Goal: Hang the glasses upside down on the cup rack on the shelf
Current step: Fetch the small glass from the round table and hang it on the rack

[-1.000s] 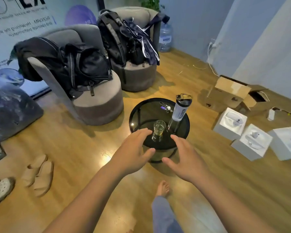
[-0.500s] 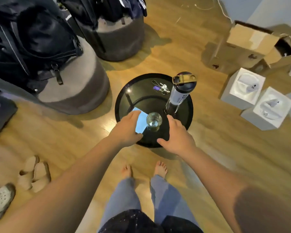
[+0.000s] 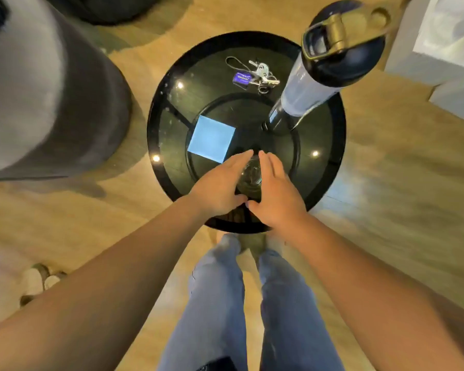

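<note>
We work over the warm-toned wooden plank floor (image 3: 386, 183), looking straight down. Left of centre stands a round grey upholstered stool (image 3: 51, 103). The round black glass-topped bench (image 3: 169, 135) occupies the middle of the view. On its far right stands a tall clear bottle with a black lid and brass-coloured latch (image 3: 332, 54). A pale blue square patch (image 3: 212, 140) shows on the glass just beyond our left hand; we cannot tell whether it is a reflection or an object. A small bunch of metal keys with a purple tag (image 3: 255, 74) lies toward the far edge.

The small clear drinking glass (image 3: 251, 175) stands upright on the near half of the bench, seen from above, between both hands. Its rim and base appear as concentric rings; the contents cannot be determined.

Our left hand (image 3: 220, 186) and right hand (image 3: 276, 194) cup the glass from either side, fingertips nearly meeting beyond it. The grip is narrow. Whether the palms press on the wall of the glass we cannot tell.

Recommended procedure, in our judgement: seat both palms evenly against the wall, lift vertically clear of the bottle, then invert only when near the rack. Neither rack nor shelf is in view.
</note>
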The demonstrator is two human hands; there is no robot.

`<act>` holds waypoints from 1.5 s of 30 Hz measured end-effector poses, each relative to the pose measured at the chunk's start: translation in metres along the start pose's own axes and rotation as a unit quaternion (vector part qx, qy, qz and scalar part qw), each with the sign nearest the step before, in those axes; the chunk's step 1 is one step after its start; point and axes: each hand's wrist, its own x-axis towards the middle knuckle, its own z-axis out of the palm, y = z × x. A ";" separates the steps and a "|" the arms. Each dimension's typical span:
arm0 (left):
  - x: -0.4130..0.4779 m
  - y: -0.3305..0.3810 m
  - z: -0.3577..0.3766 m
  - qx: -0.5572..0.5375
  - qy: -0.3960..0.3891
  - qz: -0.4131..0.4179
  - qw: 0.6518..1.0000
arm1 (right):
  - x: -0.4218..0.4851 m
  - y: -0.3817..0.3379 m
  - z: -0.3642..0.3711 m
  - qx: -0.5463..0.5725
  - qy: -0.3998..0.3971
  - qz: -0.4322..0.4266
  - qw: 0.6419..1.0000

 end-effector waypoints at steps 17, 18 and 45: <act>-0.029 0.132 -0.113 0.012 -0.002 0.182 0.983 | -0.094 -0.013 -0.156 0.030 0.151 0.013 0.988; -0.037 0.152 -0.124 0.007 -0.002 0.200 0.980 | -0.112 -0.015 -0.176 0.027 0.160 0.021 0.986; -0.233 0.763 0.093 -0.078 -0.124 0.534 0.832 | -0.694 0.218 -0.337 0.243 0.655 0.209 0.684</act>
